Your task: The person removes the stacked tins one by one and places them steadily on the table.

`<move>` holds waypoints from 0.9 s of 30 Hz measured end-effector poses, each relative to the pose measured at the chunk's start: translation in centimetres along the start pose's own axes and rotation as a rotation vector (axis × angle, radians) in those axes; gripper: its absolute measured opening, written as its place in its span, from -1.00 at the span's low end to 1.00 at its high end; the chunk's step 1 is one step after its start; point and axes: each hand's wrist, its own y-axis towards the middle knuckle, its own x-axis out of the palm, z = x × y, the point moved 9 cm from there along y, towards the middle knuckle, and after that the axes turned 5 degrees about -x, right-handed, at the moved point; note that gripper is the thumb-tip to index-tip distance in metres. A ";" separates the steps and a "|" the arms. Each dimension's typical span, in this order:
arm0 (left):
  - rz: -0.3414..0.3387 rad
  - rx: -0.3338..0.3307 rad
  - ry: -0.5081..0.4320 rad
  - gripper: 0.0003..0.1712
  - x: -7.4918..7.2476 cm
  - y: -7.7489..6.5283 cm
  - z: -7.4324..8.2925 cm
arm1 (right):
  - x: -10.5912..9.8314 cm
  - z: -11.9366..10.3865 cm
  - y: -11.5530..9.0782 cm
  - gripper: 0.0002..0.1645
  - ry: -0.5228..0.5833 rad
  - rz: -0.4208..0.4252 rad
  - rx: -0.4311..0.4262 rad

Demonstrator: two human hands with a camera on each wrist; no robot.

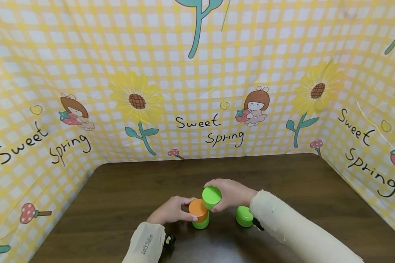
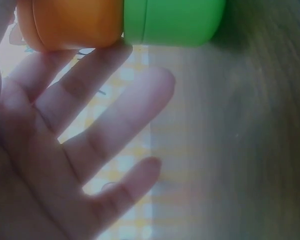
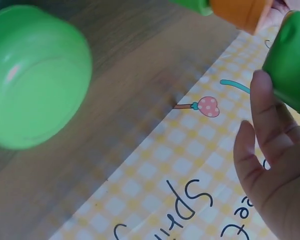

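An orange cup-shaped piece (image 1: 198, 209) stands on a green cup-shaped piece (image 1: 201, 223), both with smooth round sides. My left hand (image 1: 172, 211) pinches the orange one between thumb and fingers; in the left wrist view the other fingers spread apart below the orange side (image 2: 77, 25). Just right of this stack, my right hand (image 1: 233, 193) holds another green cup-shaped piece (image 1: 212, 197), raised with its flat round face up. In the right wrist view its side (image 3: 292, 65) shows between the fingers. Whether it touches the orange piece I cannot tell.
A further green cup-shaped piece (image 1: 244, 216) rests on the dark wooden table (image 1: 145, 182), under the right forearm; it looms large (image 3: 34, 75) in the right wrist view. Yellow checked cloth (image 1: 197, 80) stands around the table's back and sides.
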 end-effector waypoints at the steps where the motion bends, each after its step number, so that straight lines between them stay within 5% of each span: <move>1: 0.000 -0.001 -0.003 -0.32 0.0 -0.1 0.0 | 0.1 0.0 0.0 -0.32 -0.021 -0.003 -0.005; 9: -0.011 -0.029 -0.029 -0.31 0.2 -0.4 -0.2 | 0.3 -0.1 -0.3 -0.30 -0.161 -0.015 0.007; 27: -0.023 -0.103 -0.086 -0.25 0.2 -0.1 -0.7 | -0.4 1.6 -2.1 -0.27 -0.202 -0.033 0.074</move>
